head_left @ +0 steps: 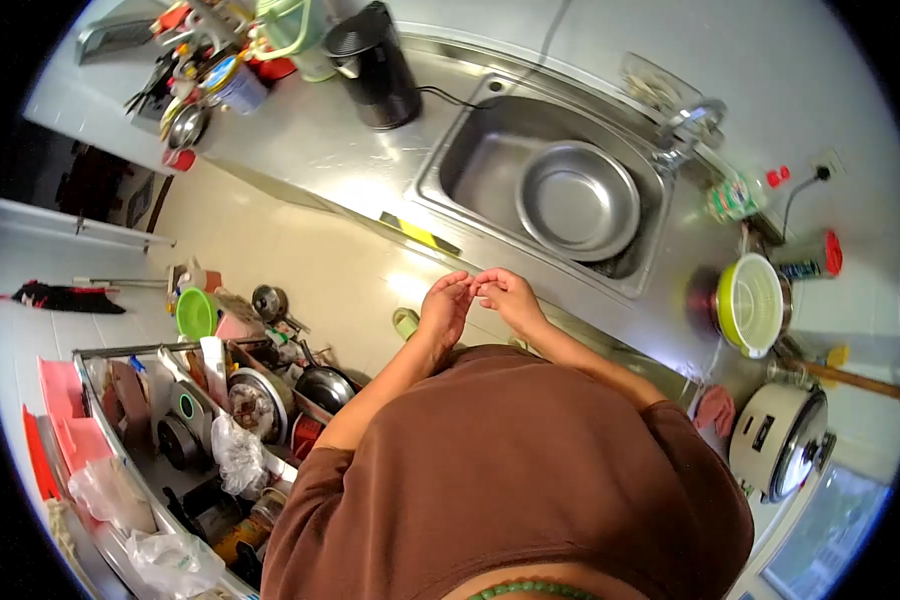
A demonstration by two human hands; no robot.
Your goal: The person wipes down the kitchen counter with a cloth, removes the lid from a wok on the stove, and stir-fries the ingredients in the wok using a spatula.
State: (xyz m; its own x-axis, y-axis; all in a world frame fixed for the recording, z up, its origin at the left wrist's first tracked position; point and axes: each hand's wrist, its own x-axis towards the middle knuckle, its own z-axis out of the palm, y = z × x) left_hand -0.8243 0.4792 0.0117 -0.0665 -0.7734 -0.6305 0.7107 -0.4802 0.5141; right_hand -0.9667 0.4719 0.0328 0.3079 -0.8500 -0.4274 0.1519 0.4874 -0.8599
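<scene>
My left hand [447,308] and my right hand [510,298] meet in front of my body, just short of the counter's front edge. Their fingertips touch or nearly touch. The left palm is partly visible, its fingers loosely bent; the right fingers are also slightly bent, and I see nothing held in either hand. Closest to them is the steel sink [485,130], set in the metal counter [300,140]. Inside it lies a round steel basin [578,200], beneath the faucet [685,135]. A yellow and black strip [420,233] runs along the counter edge.
A black electric kettle [375,70] stands left of the sink. To the right are a bottle [735,198], a green and white colander [752,305] and a rice cooker [775,440]. Pans, including a frying pan [325,388], and bags crowd the rack at left.
</scene>
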